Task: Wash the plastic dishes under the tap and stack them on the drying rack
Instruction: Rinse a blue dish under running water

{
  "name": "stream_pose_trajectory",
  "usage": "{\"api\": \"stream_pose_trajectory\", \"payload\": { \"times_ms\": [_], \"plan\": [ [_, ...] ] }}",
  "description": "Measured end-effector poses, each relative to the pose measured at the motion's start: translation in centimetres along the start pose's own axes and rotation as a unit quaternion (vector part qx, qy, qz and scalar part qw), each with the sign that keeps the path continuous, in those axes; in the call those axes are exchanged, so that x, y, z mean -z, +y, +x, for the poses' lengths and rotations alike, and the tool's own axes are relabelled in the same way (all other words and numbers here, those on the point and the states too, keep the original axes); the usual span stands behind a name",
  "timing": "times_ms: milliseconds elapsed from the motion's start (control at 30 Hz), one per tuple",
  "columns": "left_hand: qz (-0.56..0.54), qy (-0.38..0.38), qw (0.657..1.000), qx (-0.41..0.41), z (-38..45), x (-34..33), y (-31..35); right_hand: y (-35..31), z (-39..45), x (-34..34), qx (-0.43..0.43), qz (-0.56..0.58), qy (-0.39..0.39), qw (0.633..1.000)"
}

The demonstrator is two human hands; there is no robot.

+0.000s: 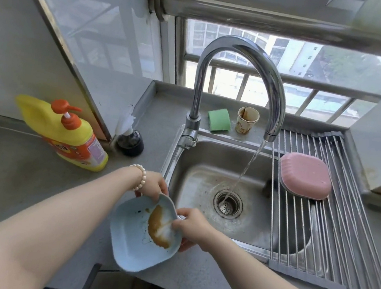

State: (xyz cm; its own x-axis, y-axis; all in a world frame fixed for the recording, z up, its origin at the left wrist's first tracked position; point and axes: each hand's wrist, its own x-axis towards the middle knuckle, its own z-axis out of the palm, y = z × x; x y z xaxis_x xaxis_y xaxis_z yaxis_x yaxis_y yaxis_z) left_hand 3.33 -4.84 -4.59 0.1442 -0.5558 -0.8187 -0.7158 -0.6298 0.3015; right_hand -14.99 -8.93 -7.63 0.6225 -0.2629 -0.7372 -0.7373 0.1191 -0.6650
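Note:
A light blue plastic dish smeared with brown sauce is held tilted above the counter, just left of the sink. My left hand grips its far rim. My right hand grips the dish's right edge, fingers curled over the rim and touching the sauce inside. The tap runs, its stream falling into the drain. A pink plastic dish lies upside down on the roll-up drying rack across the sink's right side.
A yellow detergent pump bottle leans on the left counter, with a small dark holder beside it. A green sponge and a stained paper cup sit on the ledge behind the sink. Window bars lie beyond.

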Motion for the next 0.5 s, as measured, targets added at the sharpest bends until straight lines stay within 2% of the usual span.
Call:
{"api": "stream_pose_trajectory", "payload": {
  "times_ms": [133,200,400,500],
  "plan": [
    [-0.012,0.155,0.987,-0.034,0.6,2.5,0.5,-1.6,1.4,0.8,0.018,0.062,0.071,0.995],
    [-0.022,0.21,0.977,-0.038,0.6,3.7,0.4,-2.6,2.3,0.8,0.022,0.069,0.09,0.993],
    [0.017,0.282,0.959,-0.022,1.0,4.3,-1.3,-4.8,4.3,-0.4,0.014,0.067,0.084,0.994],
    [0.051,0.293,0.955,-0.015,1.2,4.2,-2.3,-5.7,4.7,-1.4,0.044,-0.02,0.104,0.993]
  ]
}}
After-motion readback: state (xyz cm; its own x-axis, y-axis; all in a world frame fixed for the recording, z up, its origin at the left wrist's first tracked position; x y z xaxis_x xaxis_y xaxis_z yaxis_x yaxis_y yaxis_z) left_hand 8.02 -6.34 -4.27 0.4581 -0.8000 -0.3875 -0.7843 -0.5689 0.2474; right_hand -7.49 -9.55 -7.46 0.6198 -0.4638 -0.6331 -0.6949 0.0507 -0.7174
